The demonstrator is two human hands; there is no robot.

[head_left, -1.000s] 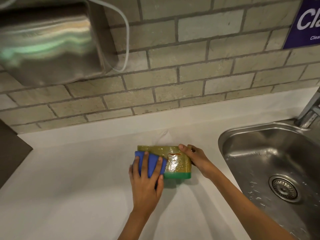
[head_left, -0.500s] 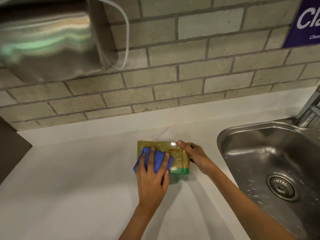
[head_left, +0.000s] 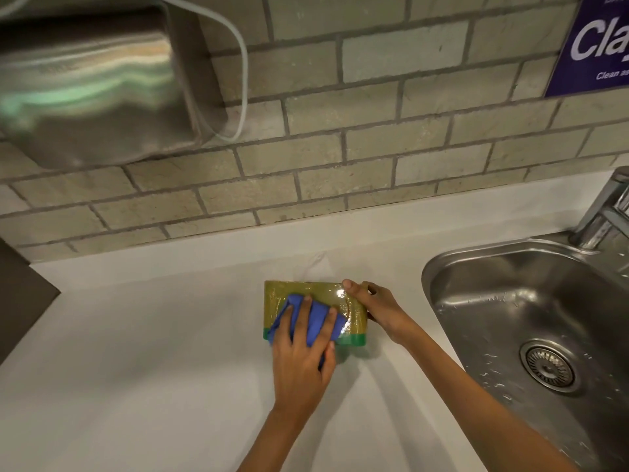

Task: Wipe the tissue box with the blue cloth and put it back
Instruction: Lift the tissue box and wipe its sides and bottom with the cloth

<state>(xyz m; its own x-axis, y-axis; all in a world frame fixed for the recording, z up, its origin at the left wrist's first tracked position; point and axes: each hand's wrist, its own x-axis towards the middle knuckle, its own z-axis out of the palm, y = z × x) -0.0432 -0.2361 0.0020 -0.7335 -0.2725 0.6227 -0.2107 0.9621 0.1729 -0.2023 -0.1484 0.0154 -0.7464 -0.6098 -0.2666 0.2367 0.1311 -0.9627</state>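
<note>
A person's left hand (head_left: 301, 352) presses a bunched blue cloth (head_left: 315, 321) flat against the top of a plastic-wrapped, olive-and-green tissue box (head_left: 318, 294), fingers spread over the cloth rather than closed around it, apparently to rub the glossy wrap. The right hand (head_left: 377, 306) provides the grip, clamping the box's end just right of the cloth, thumb on top, likely to stop it sliding under the wiping pressure. The box lies on a pale white surface (head_left: 153, 369), well clear of the wet steel sink (head_left: 531, 301) beyond the gripping hand. Behind it rise a beige brick-tile wall (head_left: 374, 131), a steel dispenser (head_left: 95, 93) and a purple sign (head_left: 599, 42).
</note>
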